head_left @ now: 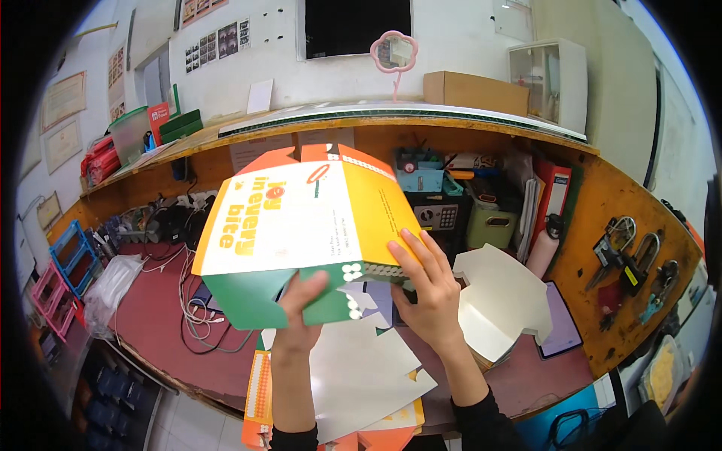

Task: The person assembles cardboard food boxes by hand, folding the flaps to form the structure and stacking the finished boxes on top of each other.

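Above the desk I hold a partly folded cardboard food box [289, 218], white on top with yellow, orange and green panels. My left hand [302, 295] is closed on its green near panel, the thumb outside and the fingers hidden behind the card. My right hand [429, 289] grips the box's near right corner, fingers on the yellow panel and thumb below. Under my forearms lies a stack of flat box blanks [361, 376], the top one plain side up. Right of my right hand stands a folded white box [492, 301], open at the top.
A tablet [560, 323] lies at the desk's right, near a pink bottle [545, 244]. Loose cables [197, 316] and a plastic bag [113, 289] are on the left. Behind are a small safe [440, 216] and a raised wooden shelf [338, 124]. Padlocks [643, 259] hang on the right panel.
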Motion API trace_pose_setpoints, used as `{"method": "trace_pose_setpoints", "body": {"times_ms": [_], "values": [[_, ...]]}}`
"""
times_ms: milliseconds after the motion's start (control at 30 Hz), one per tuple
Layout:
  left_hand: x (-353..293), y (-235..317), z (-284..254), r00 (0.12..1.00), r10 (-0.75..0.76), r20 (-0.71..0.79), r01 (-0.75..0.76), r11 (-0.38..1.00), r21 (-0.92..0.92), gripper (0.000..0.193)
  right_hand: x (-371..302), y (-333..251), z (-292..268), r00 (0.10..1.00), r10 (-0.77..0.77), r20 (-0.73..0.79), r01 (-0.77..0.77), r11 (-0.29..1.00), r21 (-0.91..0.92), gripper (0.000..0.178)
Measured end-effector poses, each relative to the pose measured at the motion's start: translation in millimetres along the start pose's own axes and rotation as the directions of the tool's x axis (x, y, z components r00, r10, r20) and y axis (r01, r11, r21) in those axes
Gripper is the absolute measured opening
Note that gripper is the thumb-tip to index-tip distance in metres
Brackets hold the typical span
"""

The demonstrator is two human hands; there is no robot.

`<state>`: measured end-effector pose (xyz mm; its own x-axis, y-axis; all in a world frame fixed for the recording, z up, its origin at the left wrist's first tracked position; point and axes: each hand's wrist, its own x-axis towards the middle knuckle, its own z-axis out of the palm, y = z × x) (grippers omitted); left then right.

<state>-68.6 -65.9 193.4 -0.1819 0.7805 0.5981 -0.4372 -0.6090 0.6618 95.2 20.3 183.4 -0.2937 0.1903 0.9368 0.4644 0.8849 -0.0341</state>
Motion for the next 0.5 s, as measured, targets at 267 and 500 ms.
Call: {"method": "trace_pose_setpoints", "body": {"times_ms": [267,500], "values": [[11.1,-49.4,0.3,0.943,0.33,0.049,-0.317,0.841,0.437,0.047,-2.7,-25.2,8.3,0.961,0.27,0.064,-0.267,0.84,0.472,0.071],[9.5,-44.5,10.9,0.85,0.516,-0.101,-0.458,0.821,0.34,0.049,-5.6,-20.7,16.3,0.938,0.149,0.314,-0.341,0.57,0.747,0.081]]}}
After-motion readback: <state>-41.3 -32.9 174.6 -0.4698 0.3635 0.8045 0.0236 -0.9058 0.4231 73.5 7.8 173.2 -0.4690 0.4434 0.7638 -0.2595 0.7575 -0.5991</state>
